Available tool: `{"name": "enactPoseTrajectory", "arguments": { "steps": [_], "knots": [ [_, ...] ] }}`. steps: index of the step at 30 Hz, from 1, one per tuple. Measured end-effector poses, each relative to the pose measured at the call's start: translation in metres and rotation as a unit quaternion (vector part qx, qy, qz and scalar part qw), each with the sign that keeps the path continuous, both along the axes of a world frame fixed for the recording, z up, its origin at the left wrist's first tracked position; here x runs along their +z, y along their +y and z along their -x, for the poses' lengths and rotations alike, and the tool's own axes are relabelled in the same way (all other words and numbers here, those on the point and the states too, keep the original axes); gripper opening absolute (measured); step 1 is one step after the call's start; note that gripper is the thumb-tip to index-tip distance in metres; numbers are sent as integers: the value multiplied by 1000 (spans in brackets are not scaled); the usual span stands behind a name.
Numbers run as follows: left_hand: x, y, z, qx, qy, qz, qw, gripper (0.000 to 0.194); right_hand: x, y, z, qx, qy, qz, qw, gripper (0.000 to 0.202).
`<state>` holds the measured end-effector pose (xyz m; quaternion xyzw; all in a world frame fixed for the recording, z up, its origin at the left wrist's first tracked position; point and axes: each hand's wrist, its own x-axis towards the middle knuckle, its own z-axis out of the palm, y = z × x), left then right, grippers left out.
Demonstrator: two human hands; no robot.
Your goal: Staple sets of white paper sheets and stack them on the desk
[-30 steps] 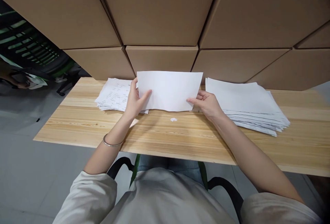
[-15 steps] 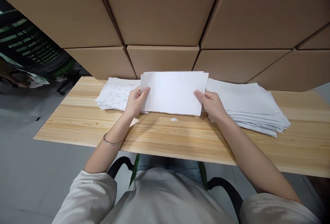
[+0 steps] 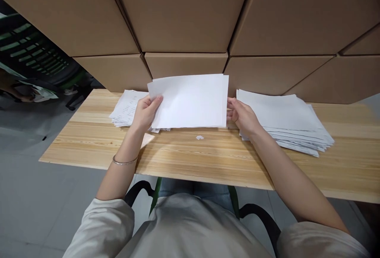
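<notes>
Blank white paper sheets [image 3: 190, 101] are raised over the middle of the wooden table. My left hand [image 3: 146, 111] grips them at their left edge, thumb on top. Beside their right edge is my right hand [image 3: 243, 115], its fingers apart, some fingertips close to or just behind the edge. A stack of printed sheets [image 3: 126, 107] lies to the left, partly behind my left hand. On the right rests a thicker stack of blank-topped paper [image 3: 276, 111]. Small white scraps [image 3: 200, 137] lie below the held sheets.
Cardboard boxes [image 3: 184, 12] stand in a wall along the back of the wooden table [image 3: 190, 159]. At the far left, beyond the table, is a dark slatted chair [image 3: 35, 48]. Black armrests [image 3: 261, 218] of my own chair flank my body.
The held sheets have moved left and slightly up with my left hand. My right hand has let go of their right edge, and its fingers have spread.
</notes>
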<state>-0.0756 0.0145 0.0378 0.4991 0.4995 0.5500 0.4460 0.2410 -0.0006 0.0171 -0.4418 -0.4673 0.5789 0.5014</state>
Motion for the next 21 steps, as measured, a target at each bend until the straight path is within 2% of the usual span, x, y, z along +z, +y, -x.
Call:
{"name": "enactPoseTrajectory", "arguments": {
  "steps": [5, 9, 12, 15, 18, 21],
  "knots": [
    [-1, -4, -6, -33, 36, -23, 999, 29, 7, -4, 3, -39, 6, 23, 999, 24],
    [1, -6, -10, -33, 90, -121, 988, 39, 7, -3, 6, -67, 18, 54, 996, 20],
    [3, -10, -12, -19, 134, -165, 977, 38, 3, -2, 7, -83, 13, 58, 995, 17],
    [3, -13, -12, -7, 153, -178, 972, 31, 1, -1, 7, -89, -2, 49, 995, 16],
    [1, -13, -11, -37, 131, -181, 974, 27, 2, -1, 6, -92, 5, 52, 994, 16],
    [-1, -12, -8, -69, 83, -134, 985, 21, 1, 0, 5, -93, 15, 57, 994, 17]
  ]
}}
